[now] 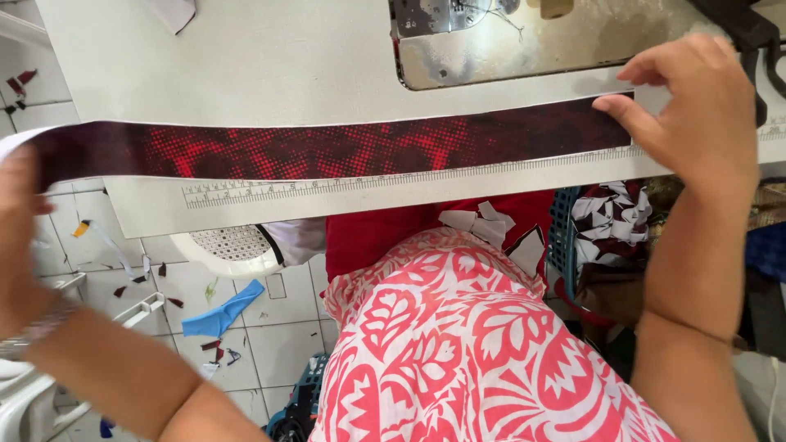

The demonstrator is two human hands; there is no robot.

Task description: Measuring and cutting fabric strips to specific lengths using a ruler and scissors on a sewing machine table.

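red-and-white patterned dress (483, 352) fills the near foreground, on the lap of the person at the white sewing table (270, 57). across that table, just above its printed ruler scale (409, 178), a long dark red dotted fabric strip (327, 149) lies stretched flat from the left edge almost to the right edge. the left hand (20, 237) is off the table's left side with the strip's pale end running to it; its fingers are blurred and half out of frame, so i cannot tell how it grips. the right hand (696, 115) presses the strip's right end with fingertips spread, resting on it rather than pinching.

what could slip, in my judgement: the strip is held only by tension between two hands, so a slackening on the left could let it skew off the ruler line or slide over the table edge. the metal sewing machine bed (524, 41) sits close above the right hand, and its black lever (749, 41) crowds the fingers.

below, a tiled floor (270, 344) carries a blue cloth scrap (221, 313), small dark red cuttings, and a white plastic basket (233, 245). white paper scraps (483, 221) rest on red cloth at the table's front.
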